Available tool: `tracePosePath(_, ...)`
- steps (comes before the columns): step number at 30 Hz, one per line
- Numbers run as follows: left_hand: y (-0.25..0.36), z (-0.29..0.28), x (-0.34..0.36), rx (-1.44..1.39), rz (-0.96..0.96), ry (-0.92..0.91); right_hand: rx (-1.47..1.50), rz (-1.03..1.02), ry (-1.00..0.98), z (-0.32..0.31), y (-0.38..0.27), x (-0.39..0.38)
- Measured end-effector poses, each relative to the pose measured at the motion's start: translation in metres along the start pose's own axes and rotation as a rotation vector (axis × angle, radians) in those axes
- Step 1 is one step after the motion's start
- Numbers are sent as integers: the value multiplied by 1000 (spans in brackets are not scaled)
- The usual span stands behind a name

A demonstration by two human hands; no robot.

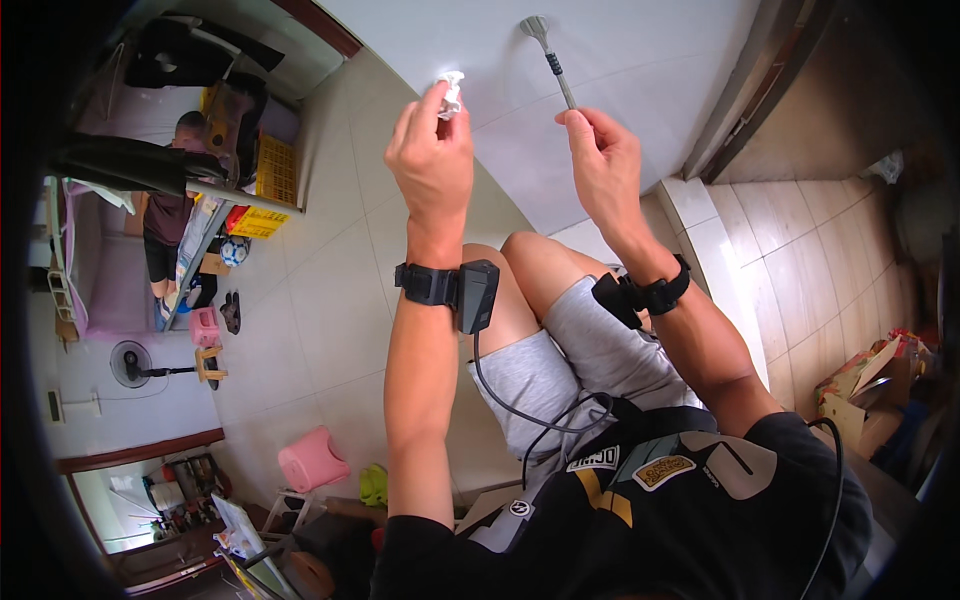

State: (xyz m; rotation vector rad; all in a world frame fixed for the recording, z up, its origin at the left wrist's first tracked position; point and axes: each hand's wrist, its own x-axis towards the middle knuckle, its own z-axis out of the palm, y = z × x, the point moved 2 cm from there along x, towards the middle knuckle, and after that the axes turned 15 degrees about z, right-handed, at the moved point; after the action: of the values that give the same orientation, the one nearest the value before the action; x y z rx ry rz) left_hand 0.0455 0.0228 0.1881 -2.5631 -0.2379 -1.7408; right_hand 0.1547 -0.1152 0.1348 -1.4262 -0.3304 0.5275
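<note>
My left hand point(430, 155) is raised with its fingers pinched on a crumpled white tissue point(451, 94). To its right, my right hand point(605, 165) grips the lower end of a slim metal tool point(554, 62) between thumb and fingers. The tool tilts up and to the left, with a flat, fan-shaped silver head and a dark ribbed band below it. Tissue and tool are apart, both in front of a smooth white surface point(640, 80). Black straps with small dark devices sit on both wrists, and a cable hangs from the left one.
A person point(172, 225) sits on a bunk bed at the far left, near yellow crates point(275, 170). A standing fan point(132, 364), a pink stool point(313, 460) and green slippers point(373, 486) are also on the left. An open cardboard box point(865, 390) lies at the right.
</note>
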Motion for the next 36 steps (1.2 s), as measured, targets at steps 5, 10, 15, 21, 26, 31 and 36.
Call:
tracePosePath(5, -5, 13, -21, 28, 5, -24, -75, 53, 15, -14, 64, 3)
tracePosePath(10, -11, 10, -59, -4, -72, -97, -124, 58, 29, -12, 56, -2)
tracePosePath(15, 0, 8, -51, -92, -128, -77, -41, -37, 5, -7, 7, 22)
tracePosePath(21, 11, -1, -68, -109, -197, -14, 5, 21, -8, -24, 66, 30)
tracePosePath(26, 32, -6, -109, -128, -272, -110, 129, 223, -47, -19, 62, 25)
tracePosePath(31, 30, -14, -121, -151, -385, -117, 159, 60, -82, -10, 14, 29)
tracePosePath(36, 20, -15, -123, -168, -423, 19, 28, 180, -81, -17, 66, 20)
